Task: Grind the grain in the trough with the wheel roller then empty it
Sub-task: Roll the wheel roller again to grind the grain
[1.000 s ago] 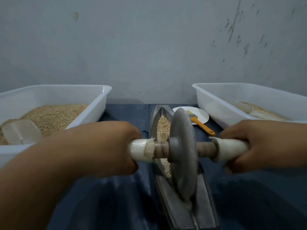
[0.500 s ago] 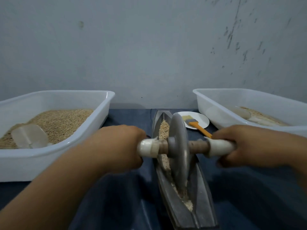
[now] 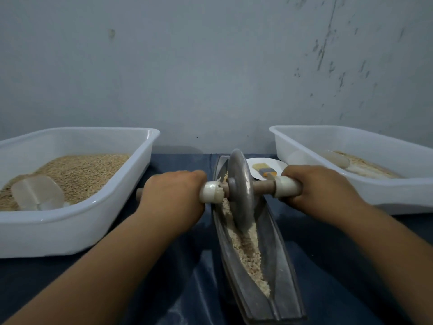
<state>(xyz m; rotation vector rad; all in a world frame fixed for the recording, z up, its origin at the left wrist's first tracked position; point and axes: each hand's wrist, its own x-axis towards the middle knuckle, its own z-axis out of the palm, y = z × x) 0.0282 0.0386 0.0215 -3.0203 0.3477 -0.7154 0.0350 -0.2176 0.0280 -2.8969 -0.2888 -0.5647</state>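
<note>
A long grey metal trough (image 3: 280, 273) lies lengthwise on the dark blue cloth, with pale crushed grain (image 3: 249, 249) along its groove. The metal wheel roller (image 3: 240, 191) stands upright in the far half of the trough. My left hand (image 3: 173, 195) grips the white sleeve on the left end of its axle. My right hand (image 3: 321, 186) grips the white sleeve on the right end. Both arms stretch forward.
A white tub (image 3: 77, 221) at the left holds whole grain and a clear scoop (image 3: 37, 192). Another white tub (image 3: 384, 184) at the right holds some ground grain and a scoop. Behind the trough a white plate (image 3: 277, 166) carries an orange-handled brush (image 3: 266, 171). A grey wall closes the back.
The wheel has rolled away from me along the trough, from its near half to its far half, uncovering crushed grain in the near part. Both hands keep their grip.
</note>
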